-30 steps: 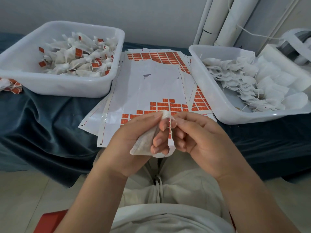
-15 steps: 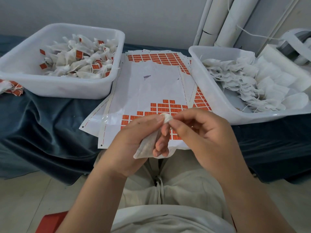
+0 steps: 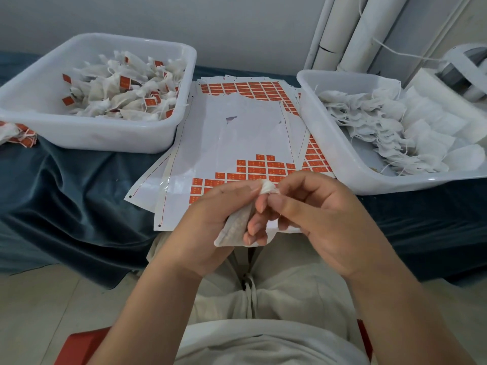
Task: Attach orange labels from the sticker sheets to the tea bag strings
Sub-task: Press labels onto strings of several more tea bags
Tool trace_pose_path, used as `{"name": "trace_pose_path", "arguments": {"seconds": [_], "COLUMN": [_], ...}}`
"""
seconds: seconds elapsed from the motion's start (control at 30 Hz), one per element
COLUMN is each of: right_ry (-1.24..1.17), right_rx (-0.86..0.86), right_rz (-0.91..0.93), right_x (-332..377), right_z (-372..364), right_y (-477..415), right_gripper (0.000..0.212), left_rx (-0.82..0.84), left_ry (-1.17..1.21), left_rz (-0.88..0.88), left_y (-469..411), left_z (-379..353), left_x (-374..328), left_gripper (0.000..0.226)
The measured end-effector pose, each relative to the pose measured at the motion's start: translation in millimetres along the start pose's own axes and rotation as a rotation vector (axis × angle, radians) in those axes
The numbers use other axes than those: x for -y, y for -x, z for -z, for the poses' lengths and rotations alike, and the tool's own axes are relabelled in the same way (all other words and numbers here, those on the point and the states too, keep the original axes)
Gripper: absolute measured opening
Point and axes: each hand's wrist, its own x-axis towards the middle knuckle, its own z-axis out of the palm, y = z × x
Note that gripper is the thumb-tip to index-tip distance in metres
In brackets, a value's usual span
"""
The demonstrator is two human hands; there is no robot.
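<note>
My left hand (image 3: 208, 225) grips a white tea bag (image 3: 235, 227) by its gathered top, the bag hanging down in my palm. My right hand (image 3: 324, 219) meets it, thumb and forefinger pinched at the bag's top knot (image 3: 268, 187); what they pinch is too small to tell. Both hands hover over the near edge of the sticker sheets (image 3: 237, 133), which carry rows of orange labels (image 3: 263, 168). No string or label shows between my fingers.
A white tub (image 3: 110, 138) at the left holds labelled tea bags. Another white tub (image 3: 340, 154) at the right holds unlabelled bags. A few labelled bags (image 3: 15, 131) lie on the blue cloth at the far left. White pipes stand behind.
My right hand has closed in on the top of the bag and turned slightly. The orange label seen between my fingers a second ago no longer shows.
</note>
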Motion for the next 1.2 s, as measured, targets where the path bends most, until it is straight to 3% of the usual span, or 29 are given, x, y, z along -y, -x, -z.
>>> {"name": "trace_pose_path", "arguments": {"seconds": [0.1,0.2,0.3,0.37,0.5,0.53,0.73,0.8,0.87,0.9,1.0,1.2], "right_ry": [0.015,0.070,0.324,0.390,-0.134,-0.159,0.463,0.671,0.642,0.514,0.204,0.554], "right_rx": [-0.150,-0.132,-0.141,-0.116,0.086,0.102,-0.104,-0.090,-0.002,0.035,-0.023,-0.134], "right_rz": [0.039,0.053,0.133,0.151,-0.093,-0.119,0.061,0.120,0.071,0.014,-0.060,0.175], "right_x": [0.2,-0.3,-4.2,-7.9,-5.5,-4.5,-4.0,-2.7,-0.9,0.5,1.8,-13.7], "right_z": [-1.4,-1.5,-1.3,-0.4,-2.2,-1.0,4.8,8.1,13.7,15.4,15.9,-7.7], "right_y": [0.3,1.2,0.9,0.3,-1.9,-1.9,0.5,2.8,4.5,4.3,1.5,1.2], "right_gripper": [0.010,0.006,0.008,0.015,0.023,0.023,0.016,0.016,0.018,0.019,0.021,0.022], "left_rx": [-0.014,-0.059,-0.171,-0.145,-0.057,-0.053,-0.083,-0.109,-0.171,-0.190,-0.168,-0.119], "left_ry": [0.007,0.003,-0.025,0.001,0.065,0.061,0.000,-0.022,0.011,0.042,0.069,-0.040], "left_rz": [0.013,0.016,0.021,0.009,0.040,0.038,-0.040,-0.035,-0.030,-0.030,-0.033,-0.009], "left_y": [-0.8,-1.9,-4.2,-4.5,-2.7,-2.4,-1.1,-1.7,-1.8,-1.0,2.9,0.2], "left_z": [3.1,3.5,2.8,0.5,-4.4,-4.5,8.3,11.1,15.6,18.5,24.5,14.2], "left_x": [0.0,1.2,3.1,2.2,-0.5,-0.9,-2.0,-2.1,-4.3,-6.7,-14.0,-6.6], "left_gripper": [0.033,0.038,0.037,0.036,0.040,0.040,0.036,0.034,0.033,0.034,0.035,0.038]}}
